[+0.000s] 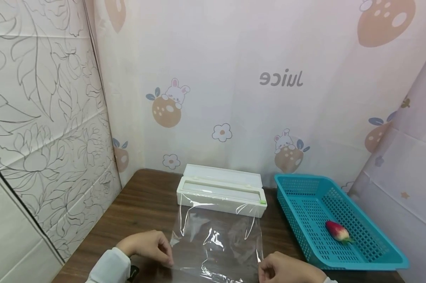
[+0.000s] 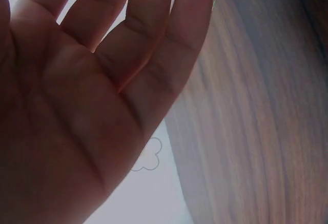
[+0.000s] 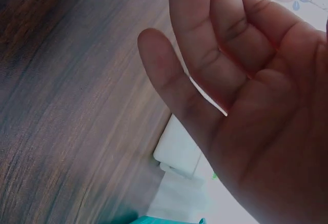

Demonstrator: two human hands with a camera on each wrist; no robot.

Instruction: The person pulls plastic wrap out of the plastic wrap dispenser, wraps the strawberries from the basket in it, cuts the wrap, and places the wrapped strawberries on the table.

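Observation:
A sheet of clear plastic wrap [image 1: 216,239] stretches from a white wrap dispenser box [image 1: 221,196] toward the front of the table. In the head view my left hand [image 1: 149,245] pinches the sheet's left edge between thumb and fingers. My right hand [image 1: 287,269] pinches its right edge near the bottom of the view. The box's lid [image 1: 221,175] stands raised behind it. Both wrist views show the palm, with the pinching fingertips out of frame; the left palm [image 2: 77,106] and right palm [image 3: 271,121] are dim.
To the right a teal plastic basket [image 1: 297,232] holds one red and white radish-like vegetable [image 1: 338,231]. Everything stands on a dark wood table [image 1: 128,212]. Patterned curtains [image 1: 216,98] close off the back and sides.

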